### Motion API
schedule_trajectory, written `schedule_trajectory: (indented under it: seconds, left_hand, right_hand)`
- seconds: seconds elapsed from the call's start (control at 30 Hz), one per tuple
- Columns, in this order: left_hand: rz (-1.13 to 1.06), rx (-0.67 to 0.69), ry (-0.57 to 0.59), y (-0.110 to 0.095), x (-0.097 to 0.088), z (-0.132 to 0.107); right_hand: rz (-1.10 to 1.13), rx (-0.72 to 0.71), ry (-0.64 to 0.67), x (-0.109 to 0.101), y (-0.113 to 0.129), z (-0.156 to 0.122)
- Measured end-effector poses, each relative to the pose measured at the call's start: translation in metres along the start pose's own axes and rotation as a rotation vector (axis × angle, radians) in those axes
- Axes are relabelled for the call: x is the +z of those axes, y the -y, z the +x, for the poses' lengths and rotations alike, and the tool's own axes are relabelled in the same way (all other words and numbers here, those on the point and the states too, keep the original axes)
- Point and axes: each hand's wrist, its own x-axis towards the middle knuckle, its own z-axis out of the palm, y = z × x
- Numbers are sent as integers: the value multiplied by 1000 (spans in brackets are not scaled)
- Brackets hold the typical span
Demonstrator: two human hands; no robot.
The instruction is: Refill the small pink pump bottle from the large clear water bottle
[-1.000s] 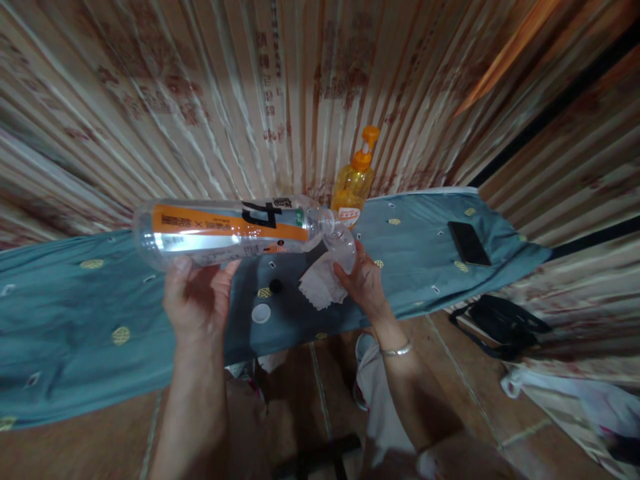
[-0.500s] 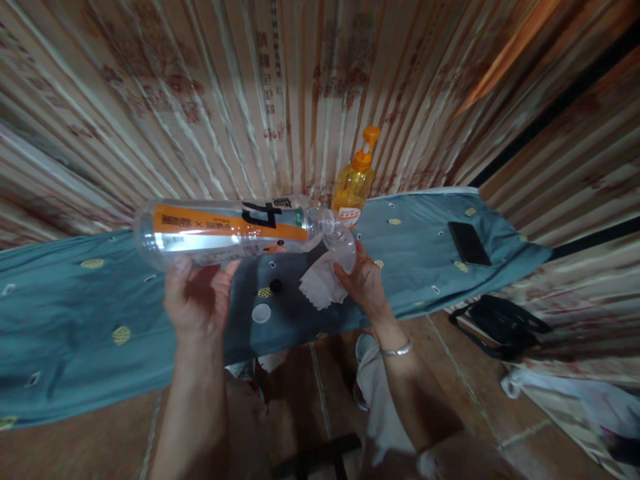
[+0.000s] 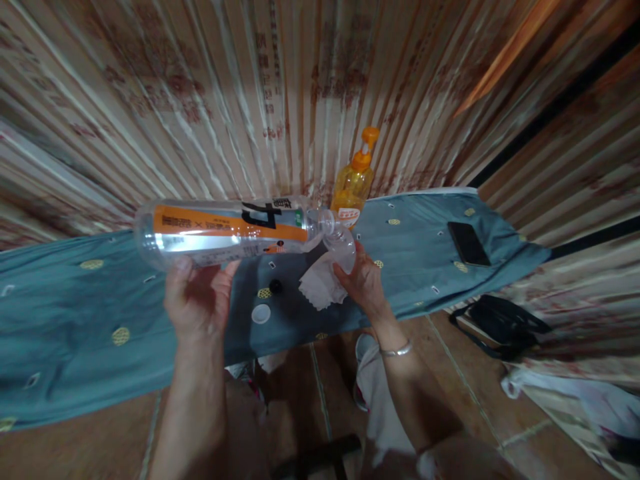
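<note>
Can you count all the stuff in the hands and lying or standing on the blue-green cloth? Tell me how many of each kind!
Bottles: 2, the big clear bottle and the pump bottle
Clear piece at the big bottle's mouth: 1
White crinkly sheet: 1
Small round things: 2, the black one and the white one
Phone: 1
Total: 7

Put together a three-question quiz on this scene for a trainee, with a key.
1. True or false: the left hand holds the large labelled bottle on its side, its neck toward the picture's right.
2. What colour is the top of the pump bottle? A white; B orange; C black.
3. Fill in: a bracelet circles the wrist of the ____ hand.

Key: 1 true; 2 B; 3 right.
</note>
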Motion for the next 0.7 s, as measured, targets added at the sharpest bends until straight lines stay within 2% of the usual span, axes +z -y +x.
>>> schedule_trajectory:
  seconds: [0.13, 0.43, 0.7]
  left_hand:
    - [-6, 24, -49, 2, 2, 0]
    - [-6, 7, -17, 2, 0, 0]
    - [-1, 15, -27, -1, 7, -3]
  right_hand:
    - [0, -5, 1, 1, -2, 0]
    - [-21, -14, -21, 3, -2, -1]
    - [-30, -37, -8, 3, -5, 0]
